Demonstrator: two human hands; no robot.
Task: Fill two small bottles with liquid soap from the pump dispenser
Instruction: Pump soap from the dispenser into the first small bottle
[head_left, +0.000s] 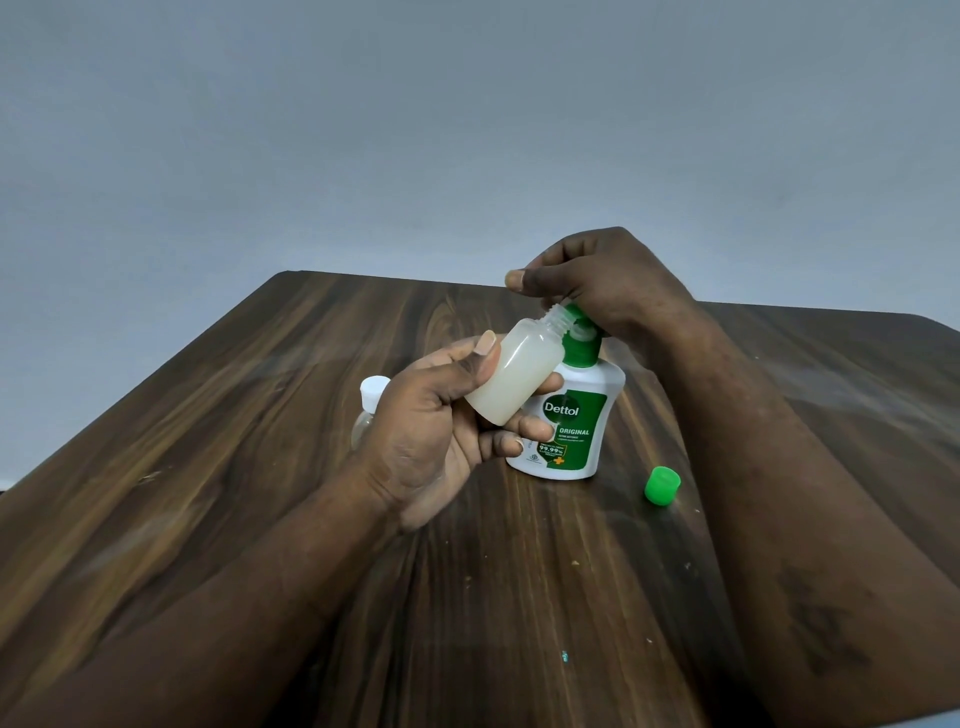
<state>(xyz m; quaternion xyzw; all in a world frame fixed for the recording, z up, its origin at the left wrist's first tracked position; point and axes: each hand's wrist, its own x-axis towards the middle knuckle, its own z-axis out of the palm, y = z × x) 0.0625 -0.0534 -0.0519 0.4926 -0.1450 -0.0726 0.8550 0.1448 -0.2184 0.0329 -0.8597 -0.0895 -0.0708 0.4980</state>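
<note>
One wooden table (260, 467) is filling the lower frame, far edge meeting a grey wall (363, 130). Two bare forearms are reaching in from the near edge.

Right hand (597, 280) is sitting on top of the one pump dispenser (576, 415), palm down, fingers curled over the green pump head, thumb sticking out to the left; wrist bent down, forearm running back toward the near right corner. Whether it is pressing down, cannot tell. The dispenser is standing upright around the table's middle, white body with green label.

Left hand (431, 431) is wrapped around one small bottle (514, 376), thumb on the near side, fingers curled underneath, palm facing up and right. The bottle is tilted, open threaded neck pointing up and right, touching the pump nozzle. It is holding milky liquid most of the way up. No cap on it.

A second small bottle (366, 410) is mostly hidden behind the left hand, toward the left edge; only a clear body and white cap are showing. Upright or lying, cannot tell.

One green cap (662, 486) is lying on its side right of the dispenser, apart from it, toward the right edge.

A few tiny specks are dotting the near part of the table.
</note>
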